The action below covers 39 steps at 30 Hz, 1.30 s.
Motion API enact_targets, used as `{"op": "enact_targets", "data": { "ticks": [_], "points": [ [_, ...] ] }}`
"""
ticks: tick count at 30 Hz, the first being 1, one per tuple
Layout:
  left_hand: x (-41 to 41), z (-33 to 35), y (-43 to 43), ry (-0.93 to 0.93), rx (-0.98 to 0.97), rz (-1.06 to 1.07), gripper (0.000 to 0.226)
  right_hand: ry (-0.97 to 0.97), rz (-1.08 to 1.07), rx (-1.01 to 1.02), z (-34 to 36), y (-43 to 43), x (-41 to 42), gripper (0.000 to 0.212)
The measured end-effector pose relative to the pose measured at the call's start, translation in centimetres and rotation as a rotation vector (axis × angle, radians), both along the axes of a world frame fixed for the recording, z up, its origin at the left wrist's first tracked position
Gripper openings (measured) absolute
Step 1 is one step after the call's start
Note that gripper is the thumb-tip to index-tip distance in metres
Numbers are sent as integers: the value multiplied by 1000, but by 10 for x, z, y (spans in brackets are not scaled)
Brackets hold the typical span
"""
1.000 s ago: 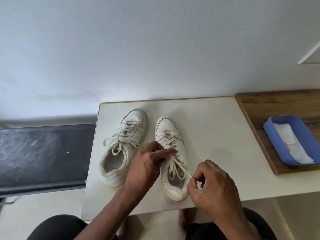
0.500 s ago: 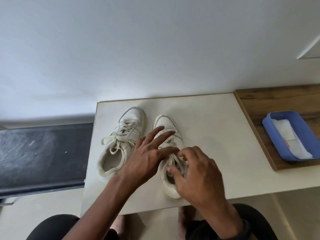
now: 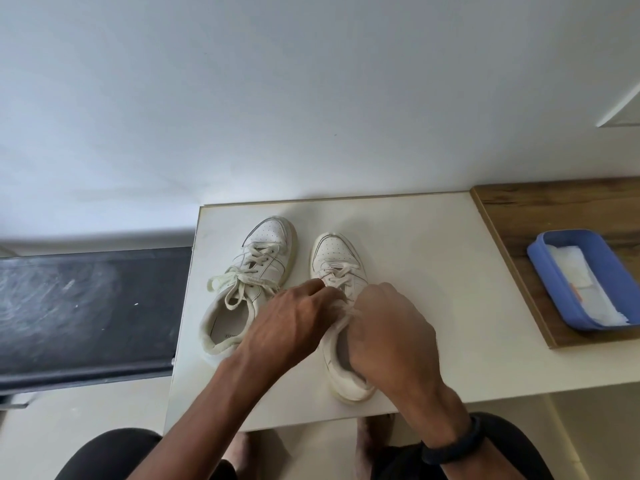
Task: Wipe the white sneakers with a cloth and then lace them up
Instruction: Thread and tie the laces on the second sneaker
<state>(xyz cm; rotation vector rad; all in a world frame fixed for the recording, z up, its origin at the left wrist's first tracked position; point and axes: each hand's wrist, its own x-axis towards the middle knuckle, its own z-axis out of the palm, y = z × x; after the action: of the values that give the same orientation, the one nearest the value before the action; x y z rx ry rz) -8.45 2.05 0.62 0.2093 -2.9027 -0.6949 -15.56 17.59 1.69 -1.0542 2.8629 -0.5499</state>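
Two white sneakers stand side by side on a cream table [image 3: 433, 271], toes pointing away from me. The left sneaker [image 3: 256, 268] is laced, with a tied bow lying over its left side. The right sneaker [image 3: 334, 258] is partly covered by my hands. My left hand [image 3: 294, 323] pinches the right sneaker's lace [image 3: 341, 277] near the top eyelets. My right hand [image 3: 388, 337] is closed on the lace just beside it, over the shoe's opening. The lace ends are hidden between my fingers.
A blue tray [image 3: 540, 271] holding a folded white cloth [image 3: 581, 289] sits on a wooden surface [image 3: 519, 209] at the right. A dark bench [image 3: 86, 306] lies left of the table. A white wall is behind. My knees are below the table's front edge.
My right hand moved left from beside the heel onto the right sneaker's lace, meeting my left hand. My left fingers spread, then closed again on the lace.
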Motion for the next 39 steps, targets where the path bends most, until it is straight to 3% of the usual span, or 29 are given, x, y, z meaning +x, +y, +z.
{"op": "enact_targets", "data": {
  "ticks": [4,7,10,14,16,18,20,23,30,35,39],
  "points": [
    [4,2,-5,-61,47,38,18,-70,8,-119,-1,4,-17,19],
    [7,3,-11,-96,37,116,20,-303,-23,-343,-13,14,-39,25],
    [11,1,-14,-144,-1,169,14,-479,-7,-395,-24,23,-54,29],
    [15,0,-11,-48,-67,193,42,-402,33,-321,-27,29,-57,51],
    [12,5,-13,53,-28,83,53,-339,7,-290,-24,31,-56,65],
    [8,6,-14,103,21,-68,48,-290,1,-321,-20,34,-53,70],
    [5,-1,-13,111,32,-158,37,-259,26,-383,-14,36,-50,64],
    [7,-15,-9,114,13,-121,34,-226,115,-416,-8,36,-39,45],
    [10,-19,-2,162,-31,60,13,15,119,-154,-21,22,-15,32],
    [10,-22,0,137,31,121,14,-218,68,-323,-28,23,-26,26],
    [14,-20,3,115,-32,98,15,-256,70,-265,-30,27,-27,28]
  ]
}}
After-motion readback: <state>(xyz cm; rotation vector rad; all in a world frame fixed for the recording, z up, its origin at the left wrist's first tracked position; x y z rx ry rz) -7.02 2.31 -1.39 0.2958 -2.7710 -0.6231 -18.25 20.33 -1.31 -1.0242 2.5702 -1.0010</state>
